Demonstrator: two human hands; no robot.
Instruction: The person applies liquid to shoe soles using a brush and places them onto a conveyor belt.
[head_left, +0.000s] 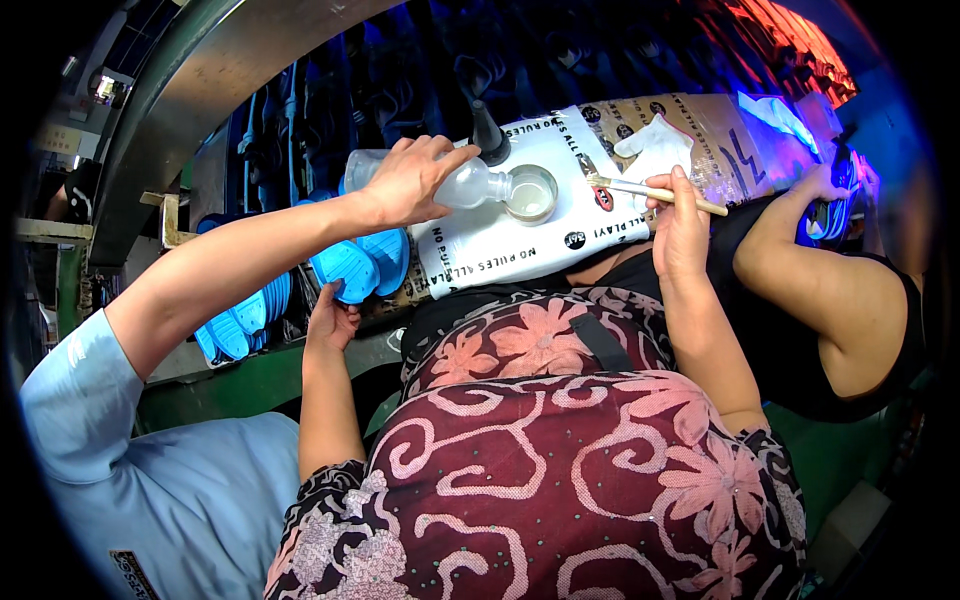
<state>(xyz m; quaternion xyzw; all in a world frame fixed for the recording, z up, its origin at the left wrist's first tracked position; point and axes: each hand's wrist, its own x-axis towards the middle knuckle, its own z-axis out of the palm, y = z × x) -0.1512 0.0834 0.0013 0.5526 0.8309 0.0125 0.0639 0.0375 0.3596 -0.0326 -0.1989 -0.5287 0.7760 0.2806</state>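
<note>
Beside the left corner of the sheet-covered worktop (455,270), the wearer's left hand (333,322) meets the near edge of a blue shoe sole (342,268); its fingers are curled, but whether they pinch the sole cannot be told. Over the worktop's right half, the right hand (681,215) holds a slim brush (630,186) by its handle, bristles pointing left and apart from the cup (541,214). That cup stands mid-worktop with liquid in it. From the left, a co-worker's hand (408,185) grips a clear bottle (465,188), tipped, its neck at the cup's rim; whether they touch is unclear.

Too steep a tilt or a squeeze could overfill the cup, and a knock from the neck could topple it, wetting the sheet. A swing of the bottle could also catch the black cone-shaped thing (488,138) just behind.
</note>
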